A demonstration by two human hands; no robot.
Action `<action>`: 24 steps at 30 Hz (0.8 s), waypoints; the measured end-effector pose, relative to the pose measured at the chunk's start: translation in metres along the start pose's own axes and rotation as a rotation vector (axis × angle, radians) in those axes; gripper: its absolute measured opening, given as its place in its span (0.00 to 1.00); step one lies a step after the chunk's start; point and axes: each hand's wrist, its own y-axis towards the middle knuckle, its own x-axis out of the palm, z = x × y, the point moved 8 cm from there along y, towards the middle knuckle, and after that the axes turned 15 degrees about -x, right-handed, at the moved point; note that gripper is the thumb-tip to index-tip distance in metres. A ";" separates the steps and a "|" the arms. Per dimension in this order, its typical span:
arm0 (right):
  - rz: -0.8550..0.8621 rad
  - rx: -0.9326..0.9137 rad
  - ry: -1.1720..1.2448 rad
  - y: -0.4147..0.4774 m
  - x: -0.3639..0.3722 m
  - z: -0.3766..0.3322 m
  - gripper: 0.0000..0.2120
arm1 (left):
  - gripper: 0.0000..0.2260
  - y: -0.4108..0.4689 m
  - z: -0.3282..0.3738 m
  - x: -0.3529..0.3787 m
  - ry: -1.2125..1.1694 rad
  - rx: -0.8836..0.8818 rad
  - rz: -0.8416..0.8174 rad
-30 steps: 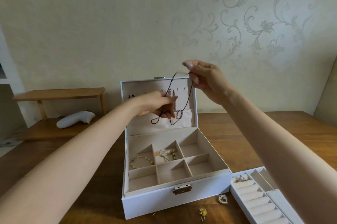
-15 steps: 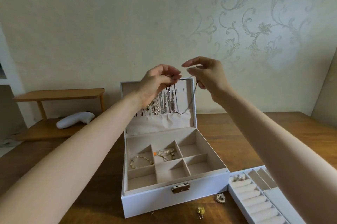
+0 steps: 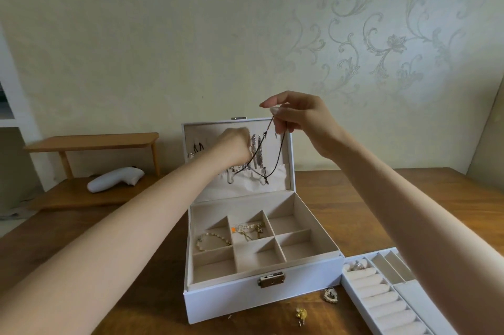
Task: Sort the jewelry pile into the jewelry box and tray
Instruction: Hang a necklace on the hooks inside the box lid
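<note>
The left hand (image 3: 236, 146) has dropped from the lid's top edge to mid-lid. The right hand (image 3: 300, 121) has stayed high, just above the lid's upper right corner.

The wooden tabletop (image 3: 354, 198) fills the lower half of the frame. At centre on it sits the white jewelry box (image 3: 261, 299), its lid (image 3: 212, 127) standing upright. The ring tray (image 3: 403, 288) lies just beside the box at lower right, with a ring (image 3: 357, 265) at its far end.

The right hand pinches the upper end of a dark necklace (image 3: 278, 151) between thumb and fingers. The left hand's fingers are curled, apparently round the chain's lower run, though its fingertips are hidden. The chain hangs between the two hands in front of the lid lining, beside the silver chains (image 3: 257, 149) already hooked there.

A beaded bracelet (image 3: 212, 242) and a gold chain (image 3: 249, 229) lie in separate compartments of the box. A heart-shaped piece (image 3: 330, 295) and a small gold piece (image 3: 300, 314) lie loose on the tabletop, just in front of the box.

The step in hand looks like hanging this necklace inside the lid. The next move calls for looping its top over a free hook without snagging its neighbours, then tucking its tail into the pocket below. After that, the two loose pieces remain to be sorted.
</note>
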 end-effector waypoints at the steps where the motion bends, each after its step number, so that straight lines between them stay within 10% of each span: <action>1: -0.015 0.022 0.013 -0.001 0.001 0.003 0.07 | 0.02 0.000 -0.004 0.004 0.125 -0.020 -0.008; 4: -0.041 0.089 0.046 -0.005 0.002 0.008 0.06 | 0.12 -0.002 -0.019 0.019 0.240 -0.131 -0.227; 9: -0.034 0.236 0.183 -0.015 0.009 0.020 0.07 | 0.22 -0.017 -0.035 0.051 -0.481 -0.432 -0.834; 14: 0.062 0.341 0.301 -0.028 0.018 0.040 0.13 | 0.14 -0.010 -0.019 0.038 -1.287 -0.349 -0.744; 21: -0.085 0.233 -0.505 -0.026 0.019 0.062 0.13 | 0.05 -0.010 -0.001 0.021 -1.208 -0.085 -0.597; 24: -0.140 0.126 -0.313 -0.020 0.031 0.049 0.21 | 0.03 -0.008 0.001 0.007 -1.037 0.021 -0.412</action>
